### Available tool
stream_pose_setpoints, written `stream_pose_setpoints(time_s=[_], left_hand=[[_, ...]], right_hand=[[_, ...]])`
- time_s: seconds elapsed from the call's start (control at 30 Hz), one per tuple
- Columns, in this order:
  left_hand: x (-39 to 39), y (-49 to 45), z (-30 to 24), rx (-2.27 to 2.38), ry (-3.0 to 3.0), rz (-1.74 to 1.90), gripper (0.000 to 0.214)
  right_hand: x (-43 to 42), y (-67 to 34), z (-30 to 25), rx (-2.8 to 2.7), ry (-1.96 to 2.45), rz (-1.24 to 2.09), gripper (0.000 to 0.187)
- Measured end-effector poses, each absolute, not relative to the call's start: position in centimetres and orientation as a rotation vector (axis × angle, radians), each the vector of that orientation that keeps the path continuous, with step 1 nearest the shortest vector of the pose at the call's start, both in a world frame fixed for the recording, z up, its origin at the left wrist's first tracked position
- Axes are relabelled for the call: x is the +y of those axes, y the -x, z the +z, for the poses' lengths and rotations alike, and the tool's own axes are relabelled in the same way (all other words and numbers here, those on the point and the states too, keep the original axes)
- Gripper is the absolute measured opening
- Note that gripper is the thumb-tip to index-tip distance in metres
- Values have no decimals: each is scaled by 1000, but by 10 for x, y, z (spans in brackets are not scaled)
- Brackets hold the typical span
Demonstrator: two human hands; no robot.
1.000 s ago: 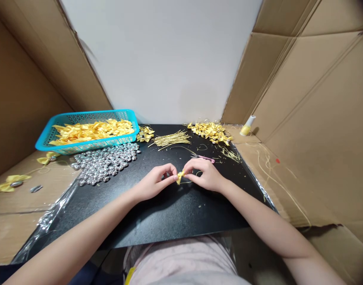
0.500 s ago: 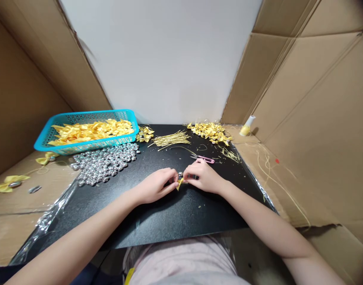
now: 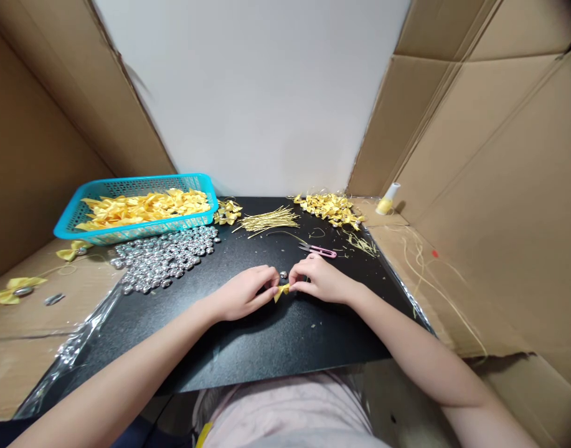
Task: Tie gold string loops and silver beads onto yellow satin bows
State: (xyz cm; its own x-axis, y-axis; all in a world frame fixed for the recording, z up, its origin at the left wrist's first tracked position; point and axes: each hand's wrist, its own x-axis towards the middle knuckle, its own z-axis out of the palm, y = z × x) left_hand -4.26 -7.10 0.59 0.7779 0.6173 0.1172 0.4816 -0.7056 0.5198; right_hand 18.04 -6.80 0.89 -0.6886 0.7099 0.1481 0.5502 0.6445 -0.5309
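Between my two hands, low over the black board, is a small yellow ribbon bow (image 3: 281, 292). The thumb and fingertips of my left hand (image 3: 248, 291) pinch its left side. At its right end, the fingertips of my right hand (image 3: 320, 279) are closed on it too. A single silver bead (image 3: 284, 274) lies on the board just beyond the bow. Pink-handled thread snips (image 3: 321, 251) rest right behind my right hand. Whether a thread runs between my fingers is too small to tell.
A turquoise basket (image 3: 65, 214) of yellow ribbon pieces stands back left, with many silver beads (image 3: 161, 261) before it. Gold wire ties (image 3: 269, 219) lie at the back centre; beaded bows (image 3: 332, 208) are piled to their right. A thread cone (image 3: 386, 200) stands on the cardboard at right.
My right fingertips have shifted slightly and now meet the bow's right end. The bow lies flatter and shows more spread out between both hands. The left hand has barely moved.
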Motion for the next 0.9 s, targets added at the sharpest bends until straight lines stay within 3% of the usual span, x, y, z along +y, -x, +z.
stream_pose_setpoints(time_s=[0.4, 0.9], left_hand=[[-70, 41, 4, 780, -2332, 440, 20], [-73, 40, 2, 751, -2092, 599, 28]], right_hand=[[-65, -184, 11, -2367, 925, 1074, 6], [-70, -181, 11, -2378, 815, 955, 8]])
